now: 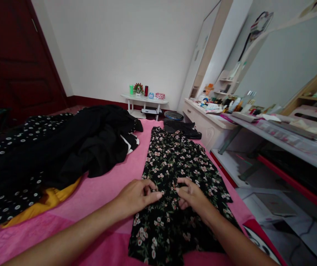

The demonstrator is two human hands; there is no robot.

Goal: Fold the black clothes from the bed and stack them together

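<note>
Garment with flowers lies long, near to far, on the pink sheet. Left hand is over its left side, right hand nearer its middle. Hands are apart; I can't tell if they pinch it.

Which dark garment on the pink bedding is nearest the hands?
The floral black garment, right at the left hand and right hand; the heaped clothes lie farther left, the dark cloth beyond.
</note>
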